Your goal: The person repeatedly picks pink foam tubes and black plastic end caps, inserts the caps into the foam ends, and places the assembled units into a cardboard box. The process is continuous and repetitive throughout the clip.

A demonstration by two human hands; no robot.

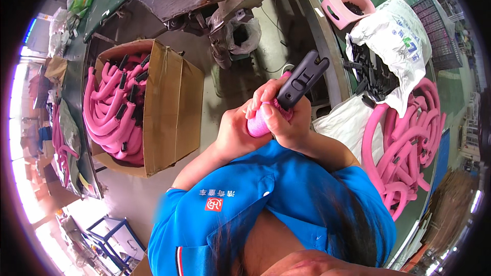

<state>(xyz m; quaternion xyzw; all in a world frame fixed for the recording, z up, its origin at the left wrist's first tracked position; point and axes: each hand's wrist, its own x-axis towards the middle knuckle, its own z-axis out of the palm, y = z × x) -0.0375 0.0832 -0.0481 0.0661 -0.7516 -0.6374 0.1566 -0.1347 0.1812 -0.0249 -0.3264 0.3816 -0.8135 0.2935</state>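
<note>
- Both my hands are closed snugly around a short pink foam sleeve (pixel 259 124) before my chest: left hand (pixel 238 130) cupping its left side, right hand (pixel 296 127) its right, thumb laid over it, seemingly to stop it twisting.
- From the sleeve, a black plastic fitting (pixel 303 81) points up and right; I cannot tell how deep it sits.
- Left, an open cardboard carton (pixel 174 110) is packed with curved pink tubes (pixel 99 130), many black-ended.
- Right, a pink tube heap (pixel 376 166) lies near a white sack (pixel 415 64), mouth open, probably for easy reach, showing black plastic pieces (pixel 376 74).
- Farther, a pink plastic bin (pixel 343 19) holds small dark parts (pixel 353 7).
</note>
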